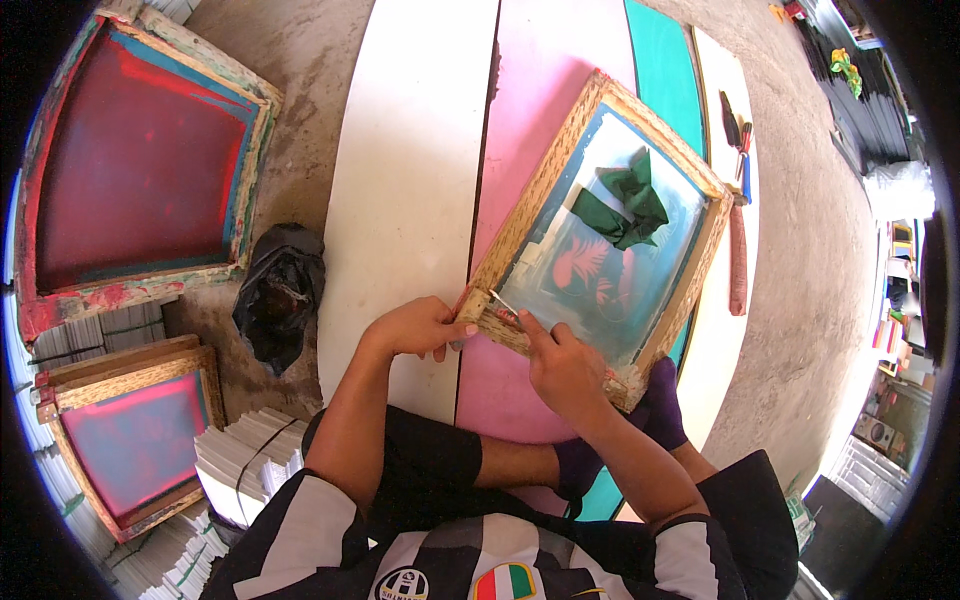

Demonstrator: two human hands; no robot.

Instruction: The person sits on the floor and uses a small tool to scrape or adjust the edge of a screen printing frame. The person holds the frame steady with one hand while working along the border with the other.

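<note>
A wooden screen-printing frame (543,190) lies slanted across the painted boards in front of me, its mesh partly blue with a plant-like pattern. My left hand (418,330) pinches the frame's near left corner. Just right of it, my right hand (562,368) holds a small bladed tool (497,298), its pale tip against the wood of that corner. Fingers hide most of the tool, so its exact kind is unclear. Crumpled dark green cloth (632,205) rests on the mesh. My foot in a dark sock (662,400) is beside the frame's near right corner.
White, pink and green boards (405,150) form the surface beneath me. Several tools (738,140) lie at its right edge. Left on the floor are a black plastic bag (282,290), a large red-stained screen (145,150), a smaller screen (135,440) and stacked white sheets (250,455).
</note>
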